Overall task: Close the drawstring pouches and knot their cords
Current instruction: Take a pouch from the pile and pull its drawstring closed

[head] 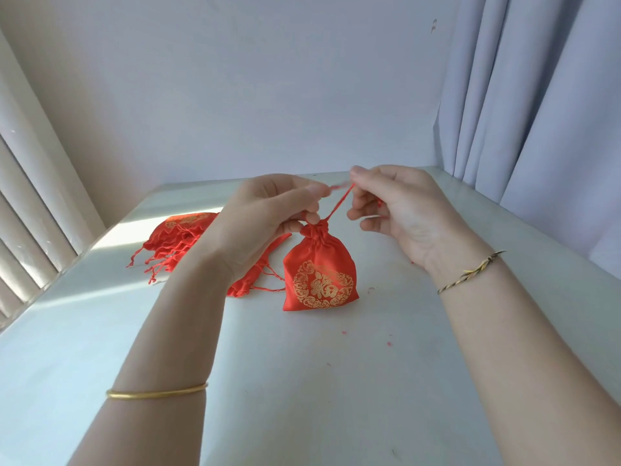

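A red satin pouch [319, 275] with a gold round emblem hangs just above the white table [302, 381], its mouth gathered tight. Red cords [339, 205] rise from the gathered neck up to my hands. My left hand [268, 213] pinches the pouch neck with its lower fingers and a cord end between thumb and forefinger. My right hand [393, 210] pinches the other cord end at its fingertips, level with the left. The cord tips between the two hands are blurred.
A heap of several more red pouches [178, 237] with loose cords lies on the table behind my left forearm. Another pouch [248, 284] lies flat beside the held one. A window frame stands at left, grey curtains [521, 95] at right. Red thread bits dot the table.
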`<state>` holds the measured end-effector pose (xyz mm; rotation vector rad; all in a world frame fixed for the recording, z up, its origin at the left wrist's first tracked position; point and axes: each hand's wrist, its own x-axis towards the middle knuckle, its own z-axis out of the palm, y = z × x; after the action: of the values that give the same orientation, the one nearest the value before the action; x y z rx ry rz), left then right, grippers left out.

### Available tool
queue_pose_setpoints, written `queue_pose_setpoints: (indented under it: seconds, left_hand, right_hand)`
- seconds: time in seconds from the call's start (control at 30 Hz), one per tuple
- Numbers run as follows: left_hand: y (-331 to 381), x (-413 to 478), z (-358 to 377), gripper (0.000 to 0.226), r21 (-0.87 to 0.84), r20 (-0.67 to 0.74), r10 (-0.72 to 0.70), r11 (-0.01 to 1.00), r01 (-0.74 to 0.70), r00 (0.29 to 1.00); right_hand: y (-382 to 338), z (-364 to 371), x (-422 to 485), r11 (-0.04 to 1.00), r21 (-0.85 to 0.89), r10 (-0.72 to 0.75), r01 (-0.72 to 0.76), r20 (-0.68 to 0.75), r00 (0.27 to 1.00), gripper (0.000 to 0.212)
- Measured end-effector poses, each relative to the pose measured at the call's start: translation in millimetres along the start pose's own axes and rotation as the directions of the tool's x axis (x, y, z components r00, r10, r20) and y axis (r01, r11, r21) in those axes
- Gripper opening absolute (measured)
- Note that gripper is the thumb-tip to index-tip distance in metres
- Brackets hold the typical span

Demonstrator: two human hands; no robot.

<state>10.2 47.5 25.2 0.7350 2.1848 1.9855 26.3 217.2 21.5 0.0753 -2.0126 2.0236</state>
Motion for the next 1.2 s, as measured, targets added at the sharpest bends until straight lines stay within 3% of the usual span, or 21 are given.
queue_pose_setpoints:
  seconds: [0.13,0.27,0.4,0.47,0.53,0.67,0.73,0.83,0.97,1.2]
  left_hand:
    - [4,-1,4,0.004,0.218,-0.032,0.044,0.975,-0.036,0.998]
    - [5,0,6,0.009,0.263,-0.071,0.063,0.964,-0.042,0.995]
    - [1,3,4,0.011,0.192,-0.104,0.037,0.981,-0.016,0.994]
    - [-1,4,4,0.01,0.161,-0.104,0.034,0.987,-0.016,0.994]
    - [-2,4,4,0.009,0.134,-0.104,0.03,0.991,-0.016,0.994]
    - [-3,5,3,0.009,0.09,-0.158,0.007,0.996,0.007,0.987]
    - [-5,6,3,0.011,0.086,-0.193,-0.003,0.996,0.02,0.981]
    - [-5,6,5,0.012,0.057,-0.222,-0.014,0.998,0.027,0.975]
    - [-3,6,5,0.012,0.043,-0.25,-0.02,0.999,0.032,0.968]
    - [-3,7,4,0.011,0.07,-0.28,-0.031,0.996,0.053,0.96]
  right_hand:
    - [-7,10,-5,0.997,-0.033,-0.075,0.076,0.024,0.997,0.027]
    - [-10,16,-9,0.995,-0.024,-0.093,0.094,0.05,0.994,0.029]
    - [-11,14,-7,0.985,0.135,0.095,-0.11,0.111,0.989,0.049]
    - [-10,14,-8,0.949,0.227,0.176,-0.219,0.194,0.965,0.042]
    - [-7,16,-8,0.946,0.233,0.18,-0.225,0.199,0.963,0.029]
    - [-1,17,-7,0.988,0.13,0.073,-0.088,0.113,0.991,0.015]
    - [2,20,-7,0.996,-0.056,-0.061,0.066,0.087,0.994,0.018]
    - [11,27,-6,0.917,-0.285,-0.26,0.278,0.098,0.961,0.023]
    - [20,31,-3,0.857,-0.356,-0.367,0.373,0.085,0.926,0.015]
    - [23,34,-4,0.537,-0.638,-0.617,0.553,0.15,0.772,0.006]
